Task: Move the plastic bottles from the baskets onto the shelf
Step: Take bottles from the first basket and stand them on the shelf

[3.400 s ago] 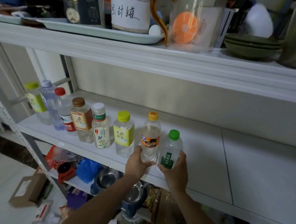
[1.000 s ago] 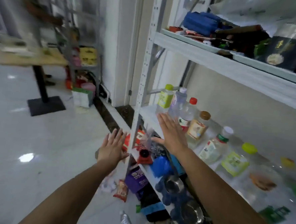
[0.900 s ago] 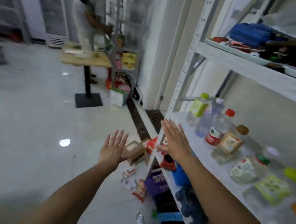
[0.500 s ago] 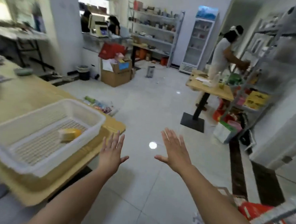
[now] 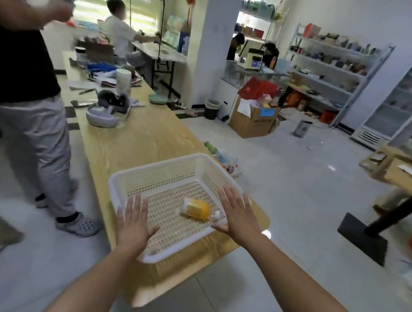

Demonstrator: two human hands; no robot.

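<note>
The label on the bottle [image 5: 197,209] is too blurred to read.

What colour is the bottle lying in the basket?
Orange-yellow bottle, white cap; the head view shows it.

Item counts were as follows.

- Baskets: one white basket [image 5: 165,175].
- Bottles: one plastic bottle [image 5: 197,208] was in the basket.
- Hands: two, the left hand [image 5: 133,223] and the right hand [image 5: 236,218].
- Wooden tables: two, a long table [image 5: 141,139] and a smaller table [image 5: 404,177].
- Headsets: one grey headset [image 5: 107,111].
- Bowls: one green bowl [image 5: 157,99].
- Cardboard boxes: one open cardboard box [image 5: 253,120].
- Bins: one waste bin [image 5: 212,108].
- Glass-door refrigerators: one refrigerator [image 5: 401,105].
- Other persons: four, namely a standing person [image 5: 24,72], a person in white [image 5: 121,32] and two persons at the counter [image 5: 270,52].
</note>
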